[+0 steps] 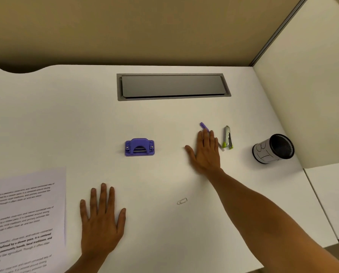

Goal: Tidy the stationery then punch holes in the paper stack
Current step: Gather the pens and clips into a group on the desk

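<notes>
Reaching across the white worktop (85,119), the right hand (205,152) is shown laid over a purple pen (203,127), whose far end projects just beyond the fingers (206,135); these are extended and flat, and nothing is yet gripped. The left hand (101,219) is pressed palm-down with fingers spread, holding nothing. A stapler (228,140) is seen just to the right of the right fingers, and a black mesh pen cup (273,149), tipped on its side, lies well beyond it. A purple hole punch (139,147) stands to the left of the right fingers, well apart; a paper clip (182,201) lies between the two hands. The paper stack (24,213) rests just left of the left fingers, unpunched.

Two risks are judged likely: the pen may be rolled away under flat fingers instead of pinched, and the stapler may be knocked during the lift. The thin clip may be overlooked or prove hard to pick off the smooth surface.

A grey cable hatch (172,86) is set into the worktop, which is enclosed by tan and cream partition panels (164,26).
</notes>
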Demonstrator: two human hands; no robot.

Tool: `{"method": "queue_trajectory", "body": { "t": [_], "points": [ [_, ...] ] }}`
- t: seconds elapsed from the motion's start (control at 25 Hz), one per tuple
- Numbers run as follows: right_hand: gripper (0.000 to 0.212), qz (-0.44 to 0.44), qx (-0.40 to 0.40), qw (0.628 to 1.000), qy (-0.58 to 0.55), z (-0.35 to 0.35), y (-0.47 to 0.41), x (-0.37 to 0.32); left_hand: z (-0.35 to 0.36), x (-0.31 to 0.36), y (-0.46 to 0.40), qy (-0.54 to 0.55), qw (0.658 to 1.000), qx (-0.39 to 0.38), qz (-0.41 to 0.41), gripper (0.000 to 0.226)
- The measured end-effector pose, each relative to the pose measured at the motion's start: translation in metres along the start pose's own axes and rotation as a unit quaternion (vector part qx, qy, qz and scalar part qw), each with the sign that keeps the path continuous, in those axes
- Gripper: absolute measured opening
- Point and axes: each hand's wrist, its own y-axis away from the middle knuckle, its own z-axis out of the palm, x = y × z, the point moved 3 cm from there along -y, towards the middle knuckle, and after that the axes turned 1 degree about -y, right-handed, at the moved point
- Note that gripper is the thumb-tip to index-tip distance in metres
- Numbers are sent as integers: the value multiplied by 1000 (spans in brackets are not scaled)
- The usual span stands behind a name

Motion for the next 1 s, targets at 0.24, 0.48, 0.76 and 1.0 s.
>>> {"method": "queue_trajectory", "body": {
  "t": [0.24, 0.48, 0.76, 1.0],
  "points": [
    [82, -18, 30, 999, -10, -9, 39, -8, -3, 3, 0, 4, 1000, -20, -3, 81],
    [85, -134, -23, 991, -1, 47, 195, -35, -5, 2, -2, 4, 999, -34, -7, 81],
    [105, 175, -2, 984, -27, 23, 117, -23, -6, 4, -1, 2, 999, -35, -5, 81],
    [98, 179, 34, 982, -52, 11, 53, -12, -7, 4, -2, 5, 999, -33, -6, 81]
  ]
}}
